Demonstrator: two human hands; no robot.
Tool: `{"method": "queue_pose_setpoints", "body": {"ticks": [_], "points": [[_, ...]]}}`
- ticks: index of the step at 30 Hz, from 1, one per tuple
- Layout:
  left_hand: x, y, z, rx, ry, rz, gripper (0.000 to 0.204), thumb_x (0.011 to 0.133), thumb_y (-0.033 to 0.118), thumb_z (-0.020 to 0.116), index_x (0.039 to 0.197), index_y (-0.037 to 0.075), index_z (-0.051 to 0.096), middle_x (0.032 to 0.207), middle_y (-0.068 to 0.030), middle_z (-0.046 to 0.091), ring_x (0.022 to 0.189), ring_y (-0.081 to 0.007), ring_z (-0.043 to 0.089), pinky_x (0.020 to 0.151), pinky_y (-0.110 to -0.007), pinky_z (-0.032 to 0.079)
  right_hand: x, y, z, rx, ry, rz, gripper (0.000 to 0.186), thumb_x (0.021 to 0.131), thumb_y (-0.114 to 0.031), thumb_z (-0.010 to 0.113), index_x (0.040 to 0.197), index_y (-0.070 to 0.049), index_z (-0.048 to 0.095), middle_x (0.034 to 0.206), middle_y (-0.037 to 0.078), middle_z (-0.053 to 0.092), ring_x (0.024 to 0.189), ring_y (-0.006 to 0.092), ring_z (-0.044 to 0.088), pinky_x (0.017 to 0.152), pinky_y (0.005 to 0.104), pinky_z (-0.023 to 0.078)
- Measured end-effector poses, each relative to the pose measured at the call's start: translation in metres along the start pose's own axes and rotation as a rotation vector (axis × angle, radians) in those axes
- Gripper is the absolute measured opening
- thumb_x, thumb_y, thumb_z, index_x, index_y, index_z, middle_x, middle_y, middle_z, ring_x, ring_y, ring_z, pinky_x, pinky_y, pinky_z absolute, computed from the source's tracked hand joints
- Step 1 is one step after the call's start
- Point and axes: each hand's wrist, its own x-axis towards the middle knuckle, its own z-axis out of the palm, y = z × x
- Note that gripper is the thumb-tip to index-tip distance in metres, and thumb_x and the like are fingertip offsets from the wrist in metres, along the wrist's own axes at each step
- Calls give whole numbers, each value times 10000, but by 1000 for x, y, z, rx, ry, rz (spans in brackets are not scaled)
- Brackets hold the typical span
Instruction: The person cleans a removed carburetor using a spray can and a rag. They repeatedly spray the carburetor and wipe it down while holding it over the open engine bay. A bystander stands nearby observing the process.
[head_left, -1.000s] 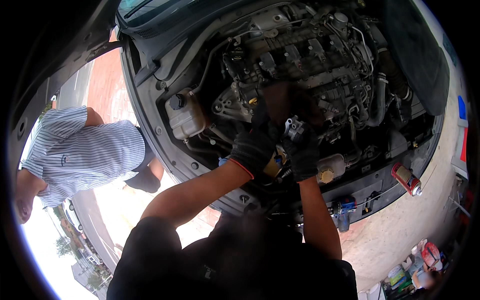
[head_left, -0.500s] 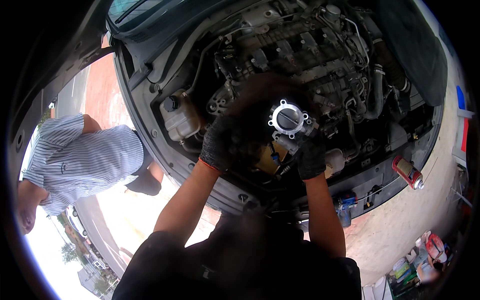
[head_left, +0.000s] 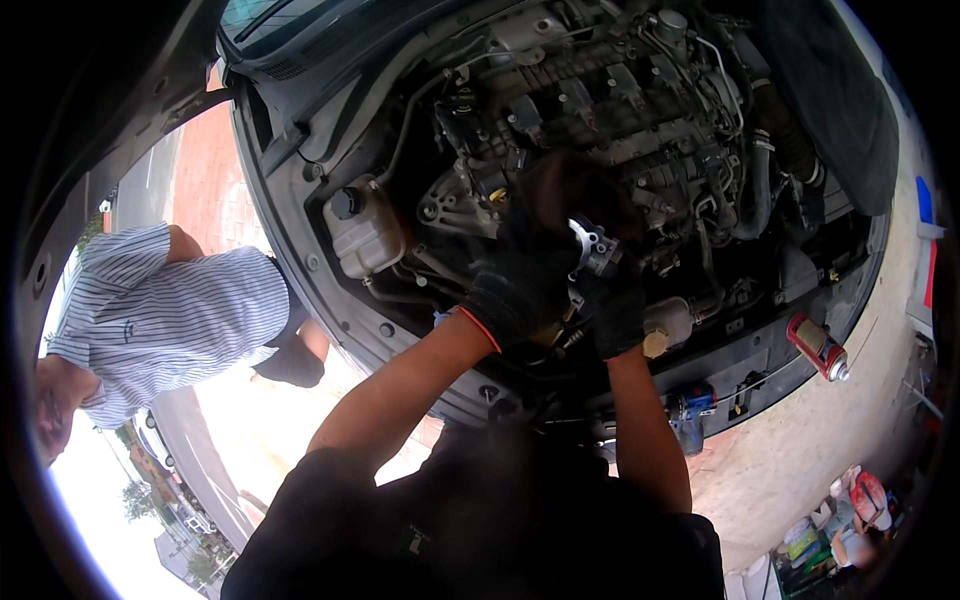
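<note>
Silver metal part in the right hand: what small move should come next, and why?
Perhaps turn the metal part slightly with the right hand, bringing its opening into view: it sits tilted, so the opening is hard to see, with the left hand and brown cloth close by.

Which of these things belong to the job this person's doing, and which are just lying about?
Seem part of the job:
Metal part, in the gloved right hand
Dark brown cloth, near the gloved left hand
Engine, in front of them

Seem to be just lying about for now:
Red spray can
Blue power tool
Assorted clutter, lower right
</note>
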Motion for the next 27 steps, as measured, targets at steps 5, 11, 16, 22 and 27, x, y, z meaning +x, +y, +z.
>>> {"method": "queue_pose_setpoints", "body": {"ticks": [5, 11, 16, 22, 27], "points": [[3, -16, 9, -373, -304, -10, 358, 863, 105, 676, 1221, 102, 684, 1254, -177, 633, 1205, -332, 586, 1055, -437, 460, -2, 8, -2, 11, 163, 77, 573, 789, -167, 811, 1300, -34, 588, 1141, 72, 671, 971, 191, 657, 865, 340, 546], [7, -21, -15, -444, -339, -177, 498, 896, 176, 663, 1376, 78, 577, 1363, -195, 574, 1166, -331, 612, 1016, -439, 479, -1, 7, 3, -103, 95, -9, 501, 766, -138, 808, 1211, -35, 602, 1133, 80, 656, 1004, 190, 635, 890, 338, 527], [6, -22, -37, -307, -398, -187, 526, 887, 216, 652, 1386, 77, 563, 1272, -196, 627, 1036, -365, 653, 896, -464, 523, -4, -6, 17, -205, 81, -93, 514, 742, -161, 830, 1177, -56, 579, 1131, 70, 632, 991, 195, 617, 881, 341, 527], [-24, 14, -1, 240, -495, -296, 562, 875, 263, 638, 1397, 76, 545, 1164, -198, 690, 880, -404, 703, 752, -493, 577, -12, -2, 41, -450, 165, -217, 539, 748, -241, 863, 1140, -62, 539, 1096, 67, 618, 990, 201, 607, 864, 351, 532], [-37, 15, 2, 105, -206, -425, 635, 907, 211, 601, 1505, 69, 441, 1460, -228, 502, 1088, -398, 645, 794, -499, 571, -13, 4, 44, -450, 212, -170, 561, 727, -277, 887, 1119, -79, 538, 1058, 59, 620, 991, 202, 622, 856, 341, 550]]}}
